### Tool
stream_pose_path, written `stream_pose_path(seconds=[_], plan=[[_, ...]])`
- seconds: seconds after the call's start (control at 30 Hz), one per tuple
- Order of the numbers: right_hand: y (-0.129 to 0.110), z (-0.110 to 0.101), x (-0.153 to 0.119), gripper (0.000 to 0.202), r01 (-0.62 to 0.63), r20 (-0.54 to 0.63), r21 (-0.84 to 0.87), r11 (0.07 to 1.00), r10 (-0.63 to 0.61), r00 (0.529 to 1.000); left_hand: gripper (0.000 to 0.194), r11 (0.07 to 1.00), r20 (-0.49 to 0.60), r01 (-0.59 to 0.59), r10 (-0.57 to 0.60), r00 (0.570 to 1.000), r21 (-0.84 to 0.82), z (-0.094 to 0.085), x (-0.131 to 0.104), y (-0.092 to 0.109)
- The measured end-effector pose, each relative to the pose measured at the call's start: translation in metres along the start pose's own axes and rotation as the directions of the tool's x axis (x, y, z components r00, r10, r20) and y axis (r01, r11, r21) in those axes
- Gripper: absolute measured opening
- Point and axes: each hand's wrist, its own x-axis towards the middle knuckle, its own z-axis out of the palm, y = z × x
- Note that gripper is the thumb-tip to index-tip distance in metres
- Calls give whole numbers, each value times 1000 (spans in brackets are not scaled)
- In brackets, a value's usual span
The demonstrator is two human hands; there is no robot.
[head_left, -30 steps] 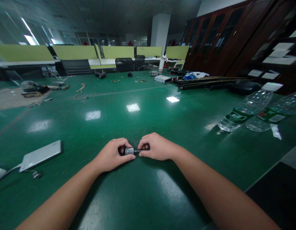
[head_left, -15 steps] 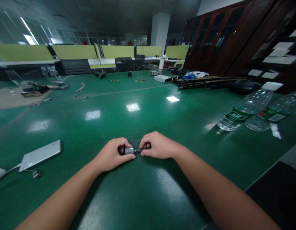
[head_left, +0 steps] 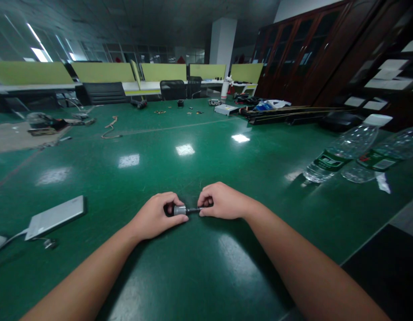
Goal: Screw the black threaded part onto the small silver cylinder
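Near the middle of the green tabletop, my left hand [head_left: 159, 214] grips a small grey cylinder [head_left: 180, 210] between thumb and forefinger. A thin dark rod [head_left: 193, 210] extends from the cylinder's right end and lies in line with it. At the rod's far tip, my right hand [head_left: 223, 201] is closed in a pinch, thumb below and curled fingers above. The fingers hide that tip. Both hands rest low over the table, a short gap apart, with the rod bridging them.
To the left lies a flat silver power bank [head_left: 55, 217] with a white cable [head_left: 15, 236]. Two clear water bottles [head_left: 336, 154] stand on the right. Dark metal strips [head_left: 287, 115], a white box [head_left: 226, 109] and a cord [head_left: 110, 130] lie farther back on the green table [head_left: 206, 165].
My right hand has shifted slightly right, leaving more of the dark rod showing. The left hand keeps its grip on the cylinder, almost unmoved.
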Motion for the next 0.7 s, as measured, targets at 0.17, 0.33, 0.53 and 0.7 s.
stream_pose_path(seconds=[0.17,0.33,0.53,0.7], plan=[[0,-2,-1,14,-19,13,6,1000,19,1000,26,1000,7,13,-13,1000,-6,0,0,1],[5,-6,-3,14,-56,48,3,998,56,997,27,1000,-4,0,0,1000,-7,0,-1,0],[11,-18,-9,13,-158,47,-7,987,158,986,27,1000,1,-1,1,1000,-12,-1,-2,-1],[9,-17,-8,14,-127,62,-3,992,127,990,28,1000,10,-1,1,1000,-5,-1,-3,-2]])
